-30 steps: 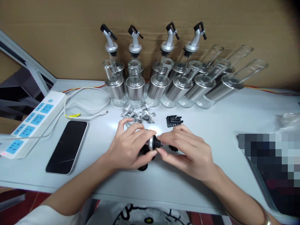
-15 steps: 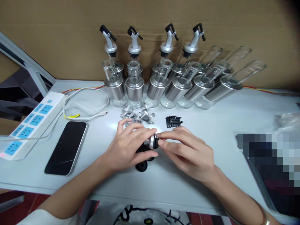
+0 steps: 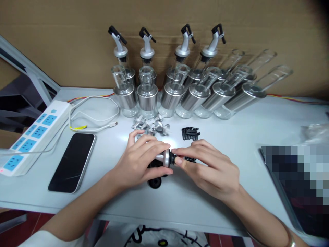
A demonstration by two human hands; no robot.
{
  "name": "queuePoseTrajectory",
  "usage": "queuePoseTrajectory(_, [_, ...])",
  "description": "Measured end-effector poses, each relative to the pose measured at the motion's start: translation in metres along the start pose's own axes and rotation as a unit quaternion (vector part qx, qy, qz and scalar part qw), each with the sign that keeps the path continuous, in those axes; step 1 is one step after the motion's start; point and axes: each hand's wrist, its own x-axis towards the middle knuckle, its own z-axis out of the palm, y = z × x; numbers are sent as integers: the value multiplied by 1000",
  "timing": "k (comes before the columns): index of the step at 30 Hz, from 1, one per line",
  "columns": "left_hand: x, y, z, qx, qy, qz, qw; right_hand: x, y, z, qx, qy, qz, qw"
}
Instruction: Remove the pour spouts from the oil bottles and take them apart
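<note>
My left hand point(image 3: 137, 159) is closed around a silver bottle pourer point(image 3: 166, 158), which lies sideways with its wide collar to the right. At the collar's right end sits a ribbed black stopper point(image 3: 172, 158), pinched between the thumb and forefinger of my right hand point(image 3: 212, 171). Round black parts point(image 3: 154, 182) lie on the table below my left hand, partly covered by it. Just beyond its fingers is a heap of silver pourer bodies point(image 3: 151, 126). Small black levers point(image 3: 190, 133) lie bunched past my right hand, and more small black pieces point(image 3: 190, 159) show beneath its fingers.
Glass bottles with steel sleeves point(image 3: 172, 97) stand in two rows at the back; several rear ones carry pourers point(image 3: 183, 49). To the left are a phone point(image 3: 72, 163), a white cable point(image 3: 102, 128) and a power strip point(image 3: 33, 137). A partly blurred dark object point(image 3: 290, 192) lies right.
My right hand has shifted slightly right, and more of the black stopper shows between the hands. Small black pieces under the right fingers have come into view. The left hand keeps its hold.
</note>
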Motion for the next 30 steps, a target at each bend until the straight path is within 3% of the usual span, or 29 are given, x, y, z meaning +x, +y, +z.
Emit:
queuePoseTrajectory(4, [0,1,-1,-10,1,-2,1000,2,-2,1,-20,16,-12,1000])
queuePoseTrajectory(8, [1,0,-1,-10,-4,-5,1000,5,-4,5,-6,21,37,999])
queuePoseTrajectory(15, [0,-1,0,-11,-12,-7,1000,8,-11,7,-33,-32,100,994])
queuePoseTrajectory(21, [0,-2,0,-26,-29,-14,999,8,-14,7,-46,-16,75,996])
queuePoseTrajectory(25, [0,-2,2,-23,-26,5,999,8,-11,4,-56,-37,68,995])
queuePoseTrajectory(30, [-1,-1,4,-12,-2,9,1000,-3,-2,4,-50,-33,-13,998])
